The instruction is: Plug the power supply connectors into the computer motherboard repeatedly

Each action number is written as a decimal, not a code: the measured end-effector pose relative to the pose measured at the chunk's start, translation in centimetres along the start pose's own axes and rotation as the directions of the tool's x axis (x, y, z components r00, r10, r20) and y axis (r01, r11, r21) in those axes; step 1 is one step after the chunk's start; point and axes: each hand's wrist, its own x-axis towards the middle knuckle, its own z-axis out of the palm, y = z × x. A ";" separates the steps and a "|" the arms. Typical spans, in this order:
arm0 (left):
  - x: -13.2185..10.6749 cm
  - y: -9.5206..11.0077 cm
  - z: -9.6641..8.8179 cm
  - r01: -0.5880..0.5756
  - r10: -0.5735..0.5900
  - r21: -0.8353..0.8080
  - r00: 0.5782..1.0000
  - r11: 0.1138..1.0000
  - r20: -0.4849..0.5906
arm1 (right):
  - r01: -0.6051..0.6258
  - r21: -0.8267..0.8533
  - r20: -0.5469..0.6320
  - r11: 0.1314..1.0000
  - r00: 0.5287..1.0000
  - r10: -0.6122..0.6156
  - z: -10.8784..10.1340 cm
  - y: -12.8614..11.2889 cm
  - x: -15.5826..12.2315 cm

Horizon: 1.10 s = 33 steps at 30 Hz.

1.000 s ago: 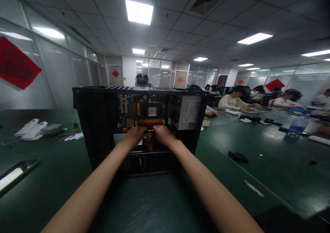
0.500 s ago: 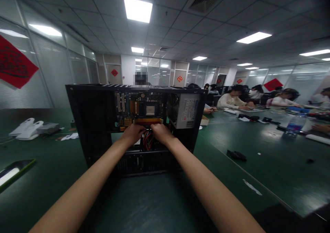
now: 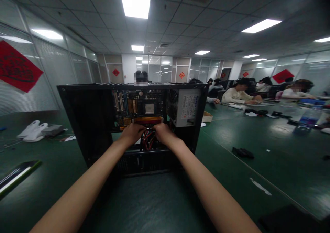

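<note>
An open black computer case (image 3: 85, 123) stands on the green table (image 3: 154, 205) in front of me. Inside it I see a motherboard (image 3: 140, 107) with coloured slots and a grey power supply (image 3: 187, 107) at the right. My left hand (image 3: 132, 134) and my right hand (image 3: 163, 133) reach into the case side by side, fingers curled down at the lower edge of the motherboard, by a red-and-yellow slot strip (image 3: 148, 120). A bundle of red and black cables (image 3: 148, 141) hangs between the hands. What the fingers grip is hidden.
White plastic parts (image 3: 33, 129) and a grey object lie at the far left. A dark tray (image 3: 15, 176) sits at the left edge. A small black item (image 3: 242, 152) lies to the right. Several people sit working at the far right; a water bottle (image 3: 308, 117) stands there.
Both hands stay at the same spot on the motherboard edge. The camera has shifted slightly, so the case looks a little larger and wider.
</note>
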 end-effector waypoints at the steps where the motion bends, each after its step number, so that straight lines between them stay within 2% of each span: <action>1: 0.0 0.1 -0.1 0.003 -0.003 0.010 1.000 1.000 0.002 | -0.005 0.007 -0.002 1.000 1.000 0.005 0.0 0.0 0.0; 12: -0.2 1.4 -0.8 0.077 -0.080 0.176 0.997 0.981 0.012 | -0.073 0.000 -0.016 0.997 0.997 0.073 0.4 0.3 0.9; 16: -0.8 1.3 -1.6 0.125 -0.124 0.106 0.992 0.986 -0.020 | -0.071 -0.026 -0.063 0.997 0.996 0.070 -0.7 -0.3 -0.1; 20: -4.4 2.1 -2.3 0.160 -0.155 0.031 0.979 0.987 -0.131 | -0.052 -0.039 -0.113 0.998 0.992 0.048 -1.6 -0.2 -3.5; 23: -8.5 3.9 -1.3 0.185 -0.181 0.003 0.965 0.983 -0.192 | 0.005 -0.106 -0.107 0.994 0.994 -0.016 -1.1 0.5 -7.3; 25: -10.6 5.2 0.0 0.209 -0.181 0.068 0.940 0.976 -0.289 | 0.040 -0.155 -0.104 0.987 0.993 -0.057 -0.3 0.9 -9.5; 27: -11.4 6.2 1.0 0.294 -0.251 0.063 0.893 0.954 -0.374 | 0.020 -0.162 -0.122 0.987 0.992 -0.040 0.3 0.9 -10.8; 30: -10.9 7.1 1.5 0.439 -0.378 0.044 0.815 0.897 -0.440 | -0.035 -0.160 -0.126 0.987 0.992 0.015 0.4 0.4 -11.3; 33: -9.5 7.4 1.0 0.520 -0.472 -0.002 0.773 0.854 -0.424 | -0.012 -0.188 -0.106 0.982 0.994 -0.008 0.1 0.1 -11.0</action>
